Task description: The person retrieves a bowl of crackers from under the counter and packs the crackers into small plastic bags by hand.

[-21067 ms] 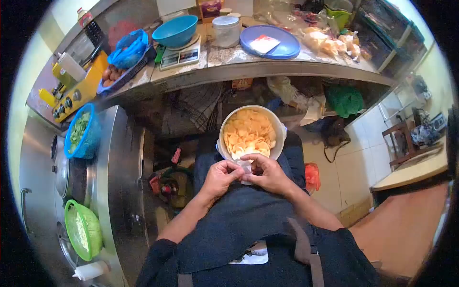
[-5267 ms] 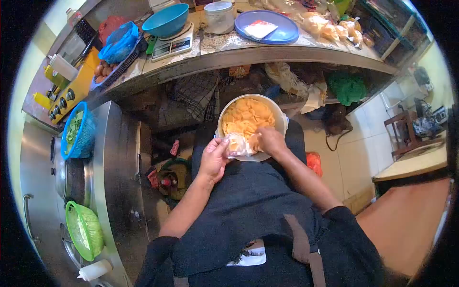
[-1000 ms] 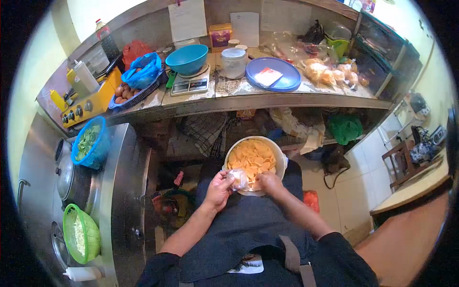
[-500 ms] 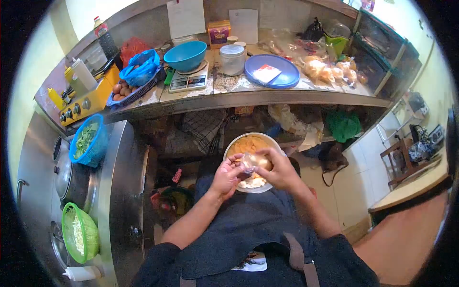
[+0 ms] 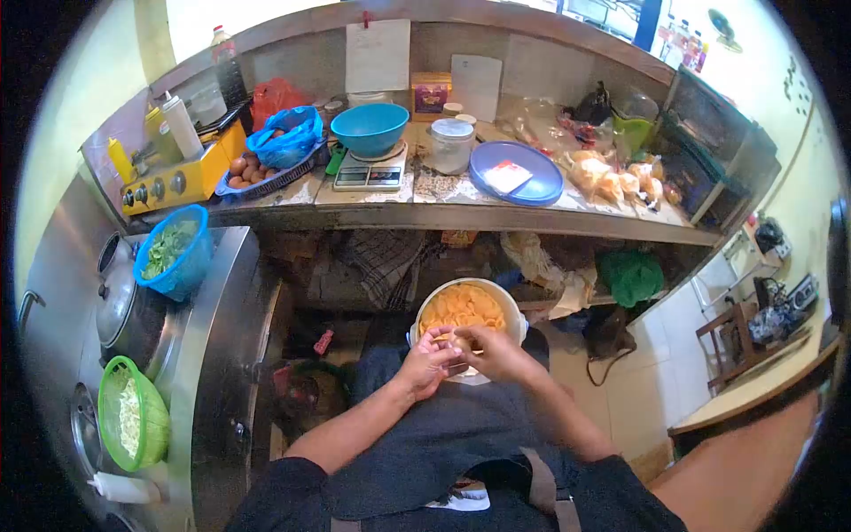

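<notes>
A white bucket stands between my legs, filled with thin orange-yellow chips. Over its near side my two hands meet with the fingertips pinched together. My left hand is closed, palm partly up, at one side of a small clear plastic bag. From the right, my right hand pinches the same bag, its fingers slightly blurred. Most of the bag is hidden behind the fingers. Something pale shows in the bucket just below my hands.
On the counter ahead are a blue bowl on a scale, a lidded jar, a blue lid and filled plastic bags. To the left stand a green basket, a blue basket and a pot.
The view has shifted, so the counter sits lower and further right. My right hand has drawn in against my left, and the bag, visible and bulging before, is now mostly covered by fingers.
</notes>
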The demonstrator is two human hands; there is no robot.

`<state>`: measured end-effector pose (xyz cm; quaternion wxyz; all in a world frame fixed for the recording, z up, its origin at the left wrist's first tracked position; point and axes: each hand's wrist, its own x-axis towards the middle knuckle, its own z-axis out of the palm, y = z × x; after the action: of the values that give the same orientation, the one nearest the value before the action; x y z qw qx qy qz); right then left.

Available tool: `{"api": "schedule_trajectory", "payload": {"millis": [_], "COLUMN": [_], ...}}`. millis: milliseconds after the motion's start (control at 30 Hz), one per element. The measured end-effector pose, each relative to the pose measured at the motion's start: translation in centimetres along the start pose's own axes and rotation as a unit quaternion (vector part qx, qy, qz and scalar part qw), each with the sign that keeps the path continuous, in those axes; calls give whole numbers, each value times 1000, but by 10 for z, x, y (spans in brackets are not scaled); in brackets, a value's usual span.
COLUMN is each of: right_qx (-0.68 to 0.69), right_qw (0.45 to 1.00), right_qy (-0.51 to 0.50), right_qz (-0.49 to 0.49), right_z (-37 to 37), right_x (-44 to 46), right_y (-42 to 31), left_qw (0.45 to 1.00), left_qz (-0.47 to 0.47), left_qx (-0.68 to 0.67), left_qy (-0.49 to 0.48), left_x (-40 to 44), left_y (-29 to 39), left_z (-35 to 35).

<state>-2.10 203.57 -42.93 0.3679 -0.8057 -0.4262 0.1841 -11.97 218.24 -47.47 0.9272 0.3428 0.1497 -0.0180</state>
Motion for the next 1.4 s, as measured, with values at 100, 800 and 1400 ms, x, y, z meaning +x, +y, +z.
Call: {"api": "schedule_trajectory", "payload": {"millis": [100,800,1400], "right_qx": [117,-207,-291], "right_qw": [992,978,941], "right_qy": [-42,5,-109], "right_qz": [18,-7,137], "right_z": [15,8,76], "right_x": [4,6,2], "right_y": [23,9,112], "left_qw": [999,962,959], "left_qz": [23,154,45], "left_qx": [24,191,247], "left_qy": [36,118,129], "left_x": [3,13,13], "left_y": [-1,-15,-10], "left_z": [-2,-17,-39]}}
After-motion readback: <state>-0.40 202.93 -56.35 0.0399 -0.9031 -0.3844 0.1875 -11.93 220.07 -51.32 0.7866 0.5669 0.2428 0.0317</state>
